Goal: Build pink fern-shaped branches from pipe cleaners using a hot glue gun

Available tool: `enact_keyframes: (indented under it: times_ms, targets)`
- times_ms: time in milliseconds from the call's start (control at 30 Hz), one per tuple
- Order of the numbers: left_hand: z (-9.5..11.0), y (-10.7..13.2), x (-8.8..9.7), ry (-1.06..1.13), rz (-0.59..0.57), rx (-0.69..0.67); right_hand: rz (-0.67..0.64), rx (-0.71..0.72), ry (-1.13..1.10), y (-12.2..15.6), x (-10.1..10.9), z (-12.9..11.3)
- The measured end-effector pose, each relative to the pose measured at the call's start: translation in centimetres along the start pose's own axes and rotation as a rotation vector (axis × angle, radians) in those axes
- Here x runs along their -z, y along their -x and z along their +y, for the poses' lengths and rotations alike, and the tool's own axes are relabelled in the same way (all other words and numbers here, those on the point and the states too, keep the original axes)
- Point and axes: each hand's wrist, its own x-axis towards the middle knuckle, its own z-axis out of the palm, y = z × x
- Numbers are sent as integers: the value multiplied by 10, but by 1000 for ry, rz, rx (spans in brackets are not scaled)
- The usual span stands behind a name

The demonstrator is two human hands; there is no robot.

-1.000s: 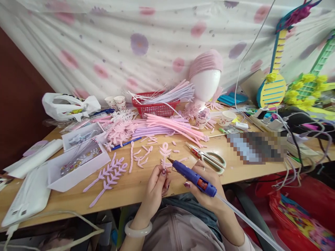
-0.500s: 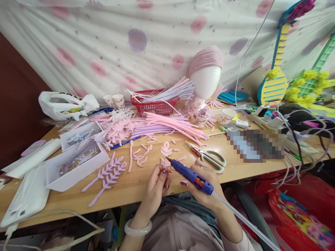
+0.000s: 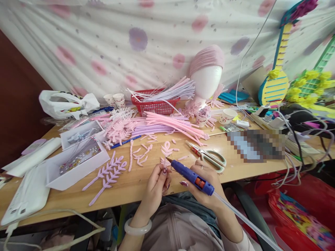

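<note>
Your left hand (image 3: 156, 180) pinches the pink chenille sprig (image 3: 166, 152) by its near end, probably soft, light, best held there; your right hand (image 3: 211, 177) grips the blue glue gun (image 3: 186, 171).

The left grip (image 3: 157, 183) partly hides the pink sprig (image 3: 166, 150); whether the blue glue gun (image 3: 192, 177) touches it is too small to tell. A pixelated patch (image 3: 256, 146) masks some tabletop (image 3: 136, 181); the bottom edge crops the translucent rod (image 3: 243, 218).

Scissors (image 3: 201, 153) are laid on bench (image 3: 131, 184) behind glue gun (image 3: 188, 174); basket (image 3: 157, 108) set behind stems (image 3: 172, 122); boxes (image 3: 83, 169) placed left of stems.
</note>
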Motion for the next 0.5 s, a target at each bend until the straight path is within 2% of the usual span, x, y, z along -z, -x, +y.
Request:
enact_keyframes:
  times_ms: [500]
  targets:
    - [-3, -1, 3, -7, -10, -1, -57, -56, -31, -3, 4, -5]
